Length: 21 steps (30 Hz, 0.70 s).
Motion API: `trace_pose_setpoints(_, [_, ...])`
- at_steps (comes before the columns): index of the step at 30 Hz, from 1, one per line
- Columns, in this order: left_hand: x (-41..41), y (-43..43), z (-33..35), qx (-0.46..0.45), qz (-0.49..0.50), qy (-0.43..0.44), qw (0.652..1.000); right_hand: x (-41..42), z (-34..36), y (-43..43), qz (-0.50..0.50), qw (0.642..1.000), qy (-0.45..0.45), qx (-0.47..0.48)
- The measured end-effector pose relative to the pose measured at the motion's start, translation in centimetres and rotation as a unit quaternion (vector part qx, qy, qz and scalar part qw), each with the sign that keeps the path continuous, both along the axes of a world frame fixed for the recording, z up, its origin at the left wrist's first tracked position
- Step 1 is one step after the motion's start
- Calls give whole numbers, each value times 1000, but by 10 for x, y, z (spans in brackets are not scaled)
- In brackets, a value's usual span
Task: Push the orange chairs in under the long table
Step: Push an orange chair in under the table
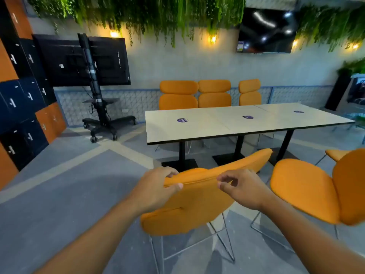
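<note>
— Table first: where does the long pale-topped table with the black edge (207, 125) stand?

— Straight ahead across the grey floor (69, 194), on black pedestal legs (182, 151). Three orange padded chairs (178, 94) on its far side sit close in against it. The near side, I judge, is the part not yet done.

— And the chair in hand?

— The orange padded chair with the two-cushion back (193, 204) stands well apart from the table's near edge. Its back faces the person and it is turned somewhat askew to the table. A second orange chair (304, 186) stands just beside it on the right, also out from the table.

— The hands?

— The left hand (156, 186) clamps the top rim of the chair's back, fingers over it and thumb on the near face. The right hand (245, 188) is at the same rim with fingers curled. Whether it has hold or only hovers, I cannot tell.

— So how to push well?

— Seat the right hand like the left, the two evenly spaced, so the push runs true. Square the chair to the table first, then aim the seat between the pedestal legs. Slide it steadily, since the thin wire legs (223, 242) may snag or tip when the chair is shoved from the top. Mind the second orange chair too.
</note>
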<state>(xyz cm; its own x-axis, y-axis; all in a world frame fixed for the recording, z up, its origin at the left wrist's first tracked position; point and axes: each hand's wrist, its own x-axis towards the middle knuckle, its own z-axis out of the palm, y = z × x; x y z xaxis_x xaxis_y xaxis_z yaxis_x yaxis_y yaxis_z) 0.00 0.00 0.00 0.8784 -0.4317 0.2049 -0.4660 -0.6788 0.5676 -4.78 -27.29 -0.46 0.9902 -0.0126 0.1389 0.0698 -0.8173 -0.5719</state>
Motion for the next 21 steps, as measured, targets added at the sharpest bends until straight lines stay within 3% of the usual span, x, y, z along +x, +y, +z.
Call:
trace_pose_setpoints(5, [11,-33,-16,78,35,26,996,16,-21,-35,-28,999,-2,-24])
trace_pose_setpoints(14, [44,-88,-44,152,94,104,978,65,-40,-93,-30,987,-35,-153])
trace_pose_setpoints(21, [58,-113,-63,253,142,75,954,103,-64,-119,-1,982,22,-185])
